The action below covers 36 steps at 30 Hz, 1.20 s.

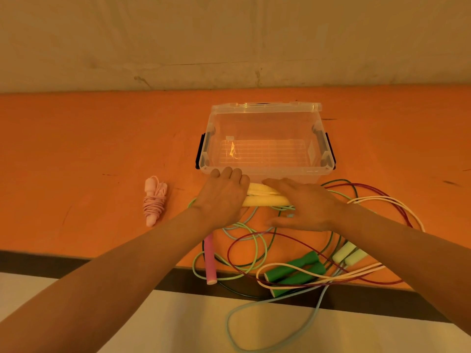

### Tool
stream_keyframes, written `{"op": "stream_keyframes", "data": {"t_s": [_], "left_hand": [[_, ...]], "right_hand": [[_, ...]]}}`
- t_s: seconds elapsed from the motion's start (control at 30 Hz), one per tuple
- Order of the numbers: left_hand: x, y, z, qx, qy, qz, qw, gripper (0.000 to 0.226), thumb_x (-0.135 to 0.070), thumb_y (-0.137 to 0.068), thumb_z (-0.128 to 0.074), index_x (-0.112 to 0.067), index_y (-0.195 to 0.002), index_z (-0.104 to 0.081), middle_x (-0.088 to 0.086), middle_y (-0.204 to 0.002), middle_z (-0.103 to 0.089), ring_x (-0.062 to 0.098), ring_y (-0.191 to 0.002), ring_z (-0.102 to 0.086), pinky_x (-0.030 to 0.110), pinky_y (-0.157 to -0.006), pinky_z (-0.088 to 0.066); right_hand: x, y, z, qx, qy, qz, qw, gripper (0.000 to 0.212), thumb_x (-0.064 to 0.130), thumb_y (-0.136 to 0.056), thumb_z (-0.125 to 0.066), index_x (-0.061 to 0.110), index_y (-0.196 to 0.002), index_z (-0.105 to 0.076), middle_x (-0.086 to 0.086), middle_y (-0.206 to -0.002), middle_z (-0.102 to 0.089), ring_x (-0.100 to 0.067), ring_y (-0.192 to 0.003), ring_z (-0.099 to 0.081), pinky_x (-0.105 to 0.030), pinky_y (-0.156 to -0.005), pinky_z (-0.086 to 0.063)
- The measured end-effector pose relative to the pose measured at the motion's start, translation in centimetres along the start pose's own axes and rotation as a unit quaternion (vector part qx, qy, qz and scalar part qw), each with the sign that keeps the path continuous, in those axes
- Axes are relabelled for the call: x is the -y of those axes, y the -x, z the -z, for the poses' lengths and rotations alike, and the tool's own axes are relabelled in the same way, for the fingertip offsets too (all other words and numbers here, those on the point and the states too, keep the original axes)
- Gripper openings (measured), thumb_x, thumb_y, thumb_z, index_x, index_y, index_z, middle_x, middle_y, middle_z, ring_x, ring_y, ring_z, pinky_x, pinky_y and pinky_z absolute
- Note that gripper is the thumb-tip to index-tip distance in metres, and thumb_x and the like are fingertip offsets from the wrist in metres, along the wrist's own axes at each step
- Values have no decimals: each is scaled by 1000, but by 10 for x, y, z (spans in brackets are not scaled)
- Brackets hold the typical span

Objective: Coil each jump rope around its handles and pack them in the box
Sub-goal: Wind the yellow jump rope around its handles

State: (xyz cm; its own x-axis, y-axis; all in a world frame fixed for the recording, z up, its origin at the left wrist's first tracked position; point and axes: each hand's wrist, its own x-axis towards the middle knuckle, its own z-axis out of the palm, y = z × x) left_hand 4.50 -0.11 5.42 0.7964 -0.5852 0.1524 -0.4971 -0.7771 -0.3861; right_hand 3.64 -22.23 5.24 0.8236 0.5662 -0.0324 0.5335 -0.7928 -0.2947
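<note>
Both hands are down on the yellow handles [265, 197], right in front of the clear box [265, 138]. My left hand [221, 197] covers the left end of the pair, knuckles up, fingers close together and bent down over the handles toward the box wall; I can't see the fingertips, so I can't tell how firmly they grip. My right hand [305, 202] lies over the right end, fingers nearly straight and side by side, pointing left along the handles, thumb stretched low toward the table [76, 149]. The two handles lie side by side, just beside the box's near wall. The box stands open and bare inside, lid tipped up at the back. Left of my hands, a pink rope [154, 200] is already coiled round its handles on the table. Near the table edge a loose tangle: green handles [295, 273], pale handles [350, 254], one pink handle [211, 261], with cords looping over the edge.
</note>
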Motion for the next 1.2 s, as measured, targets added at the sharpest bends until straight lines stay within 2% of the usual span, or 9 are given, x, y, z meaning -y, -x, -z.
{"op": "stream_keyframes", "data": {"t_s": [0.07,0.17,0.3,0.4,0.6,0.8,0.9,0.97,1.2], "left_hand": [[-4,-1,0,-36,-10,-17,999,43,-46,-61,-74,-13,-84,-60,5,-77,-58,22,-67,-53,33,-58,-39],[-8,3,1,-96,12,-26,995,41,-50,-68,-65,-11,-81,-61,6,-75,-58,23,-65,-54,32,-57,-39],[-2,6,-1,-116,125,-38,985,59,-62,-79,-43,-9,-92,-65,7,-85,-64,24,-72,-59,34,-60,-47],[3,7,0,-152,219,-60,962,59,-61,-79,-53,-9,-103,-68,6,-95,-68,24,-80,-64,36,-64,-53],[9,7,2,-206,234,-37,950,47,-54,-75,-66,-17,-105,-71,0,-99,-69,19,-86,-66,33,-67,-52],[1,5,11,-76,164,23,983,77,-78,-72,-37,-19,-116,-58,-1,-101,-64,20,-87,-62,32,-58,-47],[0,6,6,-101,155,6,983,62,-64,-74,-40,-15,-104,-63,2,-89,-62,22,-75,-60,30,-48,-45],[-1,6,1,-115,159,0,980,57,-57,-73,-41,-14,-103,-64,3,-87,-61,23,-73,-59,30,-48,-45],[2,7,2,-129,138,-31,982,75,-75,-78,-35,-15,-113,-62,6,-90,-62,23,-73,-58,29,-50,-45]], "right_hand": [[4,-5,-1,-16,4,-16,1000,67,59,-84,-57,34,-142,-34,5,-124,-58,-18,-107,-58,-28,-78,-44],[6,-9,3,7,-10,-34,999,41,51,-87,-56,30,-122,-51,3,-107,-65,-19,-97,-61,-27,-67,-37],[9,-10,2,48,-8,-48,998,32,43,-89,-55,20,-112,-50,-2,-102,-64,-22,-91,-59,-28,-63,-34],[6,-5,1,41,-19,-36,998,27,34,-90,-57,16,-109,-50,-4,-101,-64,-23,-89,-59,-27,-61,-31],[3,-4,2,-13,-28,-15,999,35,31,-90,-59,14,-120,-50,-8,-101,-65,-26,-89,-61,-30,-61,-35],[-2,-1,3,-41,29,11,999,39,31,-91,-59,11,-122,-49,-9,-103,-66,-29,-85,-62,-28,-61,-32],[-2,0,3,-53,45,16,997,39,29,-90,-60,9,-122,-50,-9,-104,-66,-30,-85,-63,-27,-60,-31],[-1,1,1,-63,45,21,997,38,27,-88,-63,8,-119,-53,-10,-101,-66,-31,-81,-64,-27,-59,-31],[-1,1,-6,-67,46,12,997,41,25,-86,-65,7,-121,-52,-11,-106,-65,-35,-81,-64,-30,-59,-36]]}}
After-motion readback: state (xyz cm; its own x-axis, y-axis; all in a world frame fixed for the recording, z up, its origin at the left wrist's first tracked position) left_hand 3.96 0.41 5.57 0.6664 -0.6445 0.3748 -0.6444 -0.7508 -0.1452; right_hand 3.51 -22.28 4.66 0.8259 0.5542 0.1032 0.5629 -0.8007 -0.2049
